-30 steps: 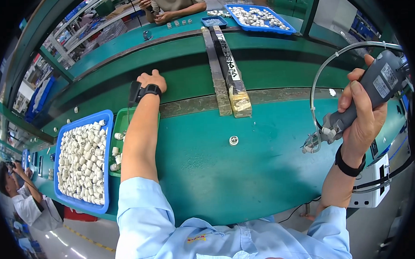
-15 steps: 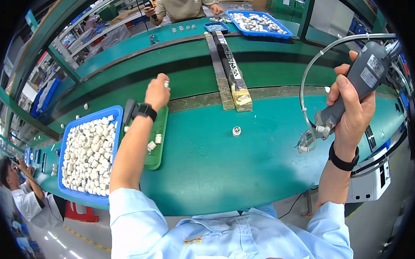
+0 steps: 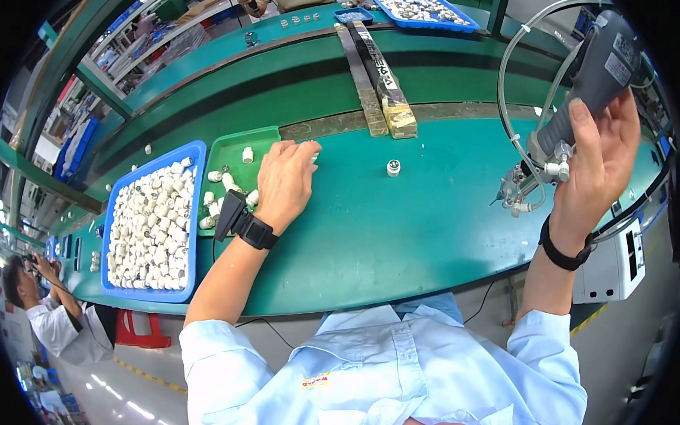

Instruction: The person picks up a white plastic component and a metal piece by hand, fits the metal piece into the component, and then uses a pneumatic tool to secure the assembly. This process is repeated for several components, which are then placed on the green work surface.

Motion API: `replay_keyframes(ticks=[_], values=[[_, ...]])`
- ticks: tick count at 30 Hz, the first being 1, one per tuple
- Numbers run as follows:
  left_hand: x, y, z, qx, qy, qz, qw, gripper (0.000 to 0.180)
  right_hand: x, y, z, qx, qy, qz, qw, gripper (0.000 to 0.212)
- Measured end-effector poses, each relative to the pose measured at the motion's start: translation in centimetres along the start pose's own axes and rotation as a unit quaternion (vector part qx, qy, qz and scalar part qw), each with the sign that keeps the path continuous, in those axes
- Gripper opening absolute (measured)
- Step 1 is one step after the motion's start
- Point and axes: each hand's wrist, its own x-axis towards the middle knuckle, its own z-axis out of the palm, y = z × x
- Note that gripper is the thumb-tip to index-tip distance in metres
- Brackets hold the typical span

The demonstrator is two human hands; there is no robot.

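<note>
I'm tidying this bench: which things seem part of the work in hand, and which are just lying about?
In use, it seems:
- grey tool, in the right hand
- green tray, by the left hand
- near blue tray of white parts
- lone white part on the bench

Apparently lying about:
- taped bars
- stray piece beyond that tray

Just the one head cam here, the left one of a fisheye pair, pitched down and forward over the wearer's light blue shirt (image 3: 371, 361). It's close in: left hand (image 3: 285, 181) and right hand (image 3: 601, 155) both fit, green workbench (image 3: 341, 250) mid-frame, edges bowing, far tabletop (image 3: 200, 65) up top, black rounding the corners.
</note>
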Motion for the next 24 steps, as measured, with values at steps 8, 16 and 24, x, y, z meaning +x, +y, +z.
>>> replay_keyframes(ticks=[8,16,24], values=[[0.8,5.7,-1.8,-0.544,-0.110,-0.243,0.796,0.036,-6.5,-4.9,-1.7,-0.052,-0.231,-0.117,0.964,0.042],[0.6,9.2,-2.0,-0.703,-0.251,-0.214,0.630,0.036,-12.1,-2.9,0.8,-0.038,-0.317,0.199,0.927,0.025],[-0.3,10.5,-1.2,-0.726,-0.302,-0.205,0.583,0.038,-14.3,-1.2,0.7,0.017,-0.316,0.272,0.909,0.021]])
